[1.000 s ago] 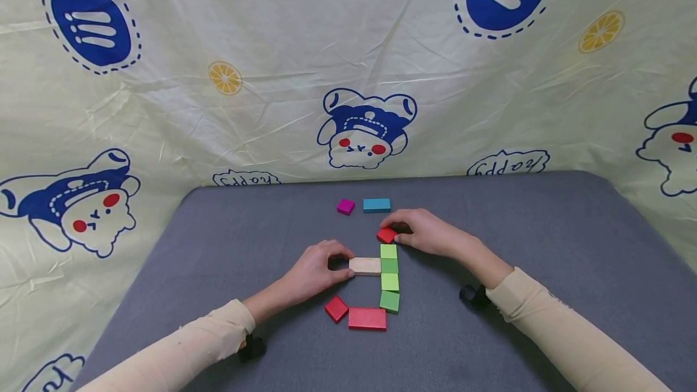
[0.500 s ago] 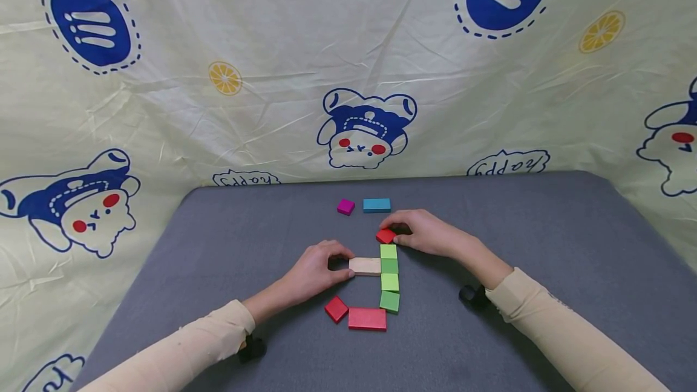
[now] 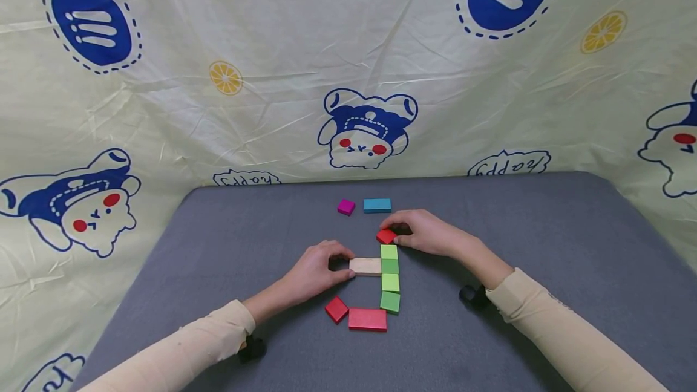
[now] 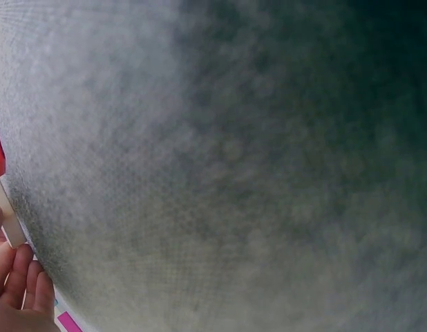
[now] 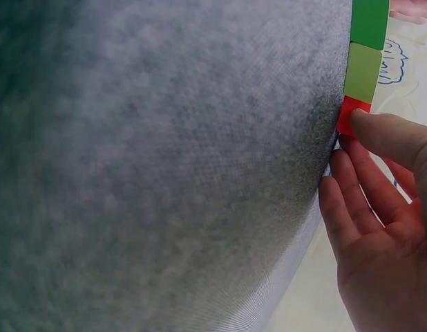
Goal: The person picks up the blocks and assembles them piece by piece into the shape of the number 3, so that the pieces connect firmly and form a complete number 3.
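My left hand point(image 3: 314, 270) pinches the left end of a pale wooden block point(image 3: 366, 267) between thumb and fingers. That block's right end meets a column of green blocks point(image 3: 389, 266), which alternate light and darker shades. At the top of the column, my right hand point(image 3: 427, 233) pinches a small red block point(image 3: 386, 236), turned at a slight angle. In the right wrist view the thumb lies on this red block point(image 5: 347, 114), right against a light green block point(image 5: 363, 72). The left wrist view catches only a corner of the wooden block point(image 4: 12, 220) beside the fingertips.
Below the wooden block lie a longer red block point(image 3: 367, 319) and a tilted red block point(image 3: 336, 309). Further back on the grey table point(image 3: 245, 228) are a magenta block point(image 3: 345, 207) and a blue block point(image 3: 377, 205). A printed cloth point(image 3: 283, 126) hangs behind the table.
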A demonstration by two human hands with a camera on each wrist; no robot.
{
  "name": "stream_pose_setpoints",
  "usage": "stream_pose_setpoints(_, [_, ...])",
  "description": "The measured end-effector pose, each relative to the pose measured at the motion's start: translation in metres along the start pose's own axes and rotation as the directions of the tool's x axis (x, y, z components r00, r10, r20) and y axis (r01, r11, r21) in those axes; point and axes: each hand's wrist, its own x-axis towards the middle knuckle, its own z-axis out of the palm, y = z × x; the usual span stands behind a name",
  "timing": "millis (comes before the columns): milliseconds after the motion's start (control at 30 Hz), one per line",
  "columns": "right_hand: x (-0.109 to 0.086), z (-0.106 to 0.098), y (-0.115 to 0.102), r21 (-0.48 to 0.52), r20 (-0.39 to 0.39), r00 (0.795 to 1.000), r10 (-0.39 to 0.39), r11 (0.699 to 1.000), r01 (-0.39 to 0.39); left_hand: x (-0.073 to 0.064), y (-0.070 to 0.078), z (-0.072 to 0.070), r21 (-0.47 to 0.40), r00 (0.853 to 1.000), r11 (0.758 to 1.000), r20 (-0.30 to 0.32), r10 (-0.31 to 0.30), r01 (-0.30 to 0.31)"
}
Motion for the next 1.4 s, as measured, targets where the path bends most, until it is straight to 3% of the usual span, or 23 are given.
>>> stream_pose_setpoints(567, [-0.002,-0.006,-0.003,0.046,0.0,0.999,0.04,0.998,-0.04,0.0,-0.001,0.001,0.004,1.0,1.0,-0.003,-0.008,0.008])
stream_pose_setpoints(1033, [0.002,-0.016,0.001,0.045,-0.152,0.987,0.048,0.998,-0.041,-0.001,-0.001,0.0,-0.004,1.0,1.0,-0.001,-0.004,0.004])
stream_pose_setpoints(1400, [0.018,-0.016,0.002,0.073,-0.205,0.974,0.1,0.994,-0.086,0.0,0.0,0.001,0.002,1.0,1.0,-0.012,0.006,-0.006])
